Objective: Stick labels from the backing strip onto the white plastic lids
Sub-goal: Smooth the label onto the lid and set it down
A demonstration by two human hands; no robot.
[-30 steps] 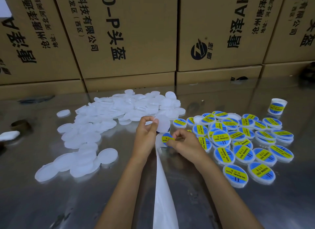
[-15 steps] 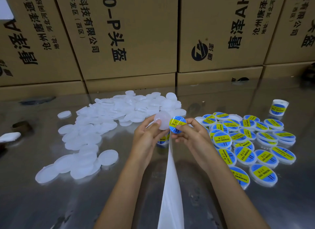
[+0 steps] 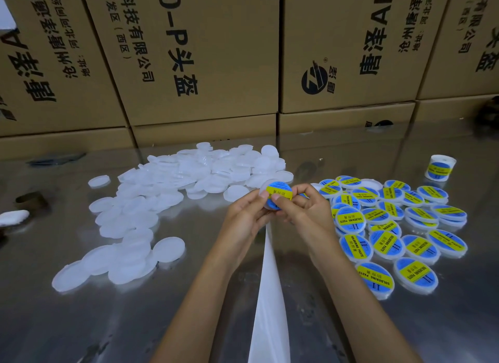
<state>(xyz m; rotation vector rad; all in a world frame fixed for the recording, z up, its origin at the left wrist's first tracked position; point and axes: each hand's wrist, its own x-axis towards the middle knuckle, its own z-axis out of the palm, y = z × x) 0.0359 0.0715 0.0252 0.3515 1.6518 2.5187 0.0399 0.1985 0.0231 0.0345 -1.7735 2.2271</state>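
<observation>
Both hands hold one white plastic lid (image 3: 276, 194) above the table's middle; a round blue and yellow label now covers its face. My left hand (image 3: 247, 216) grips the lid from the left, thumb on the label. My right hand (image 3: 307, 211) pinches it from the right, thumb also on the label. The white backing strip (image 3: 268, 295) hangs down from under the hands toward me. A heap of bare white lids (image 3: 167, 187) lies to the left. Labelled lids (image 3: 391, 227) lie spread out on the right.
The work surface is a shiny metal table (image 3: 40, 322). Stacked cardboard boxes (image 3: 205, 52) wall off the back. A label roll (image 3: 440, 167) stands at the far right. A small white object (image 3: 13, 217) lies at the left edge.
The label, earlier pinched apart in my right hand beside the bare lid, now lies on the lid. Both thumbs have come onto it.
</observation>
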